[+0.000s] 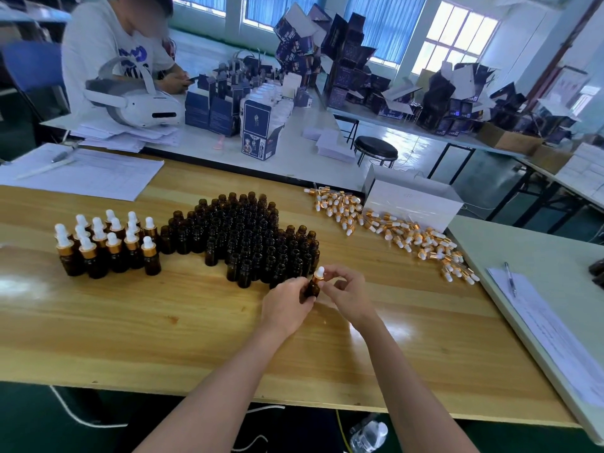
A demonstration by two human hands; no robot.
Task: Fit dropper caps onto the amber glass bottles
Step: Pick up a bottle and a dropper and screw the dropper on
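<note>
Gripping one amber bottle (312, 288) in the left hand (287, 307) over the worktop (183, 328) to steady it, pinching its dropper cap (319, 273) with the right hand (347, 297), likely to twist it tight, beside capped bottles (108, 248) at the left, open bottles (248, 233) in the centre and loose caps (392, 230) at the right, all within reach.

one head-worn view – wide-angle, aimed forward and down from your own eyes

the camera looks down over your forearms, which rise from the bottom edge. nearest the lens, just below centre, your left hand (287, 308) grips an amber bottle (312, 287) and your right hand (351, 297) pinches its dropper cap (319, 273). the wooden table (163, 322) fills the lower half – beyond it the white table (294, 158) and the windows (457, 37) sit far off, with lines bending towards the frame's edges.
</note>
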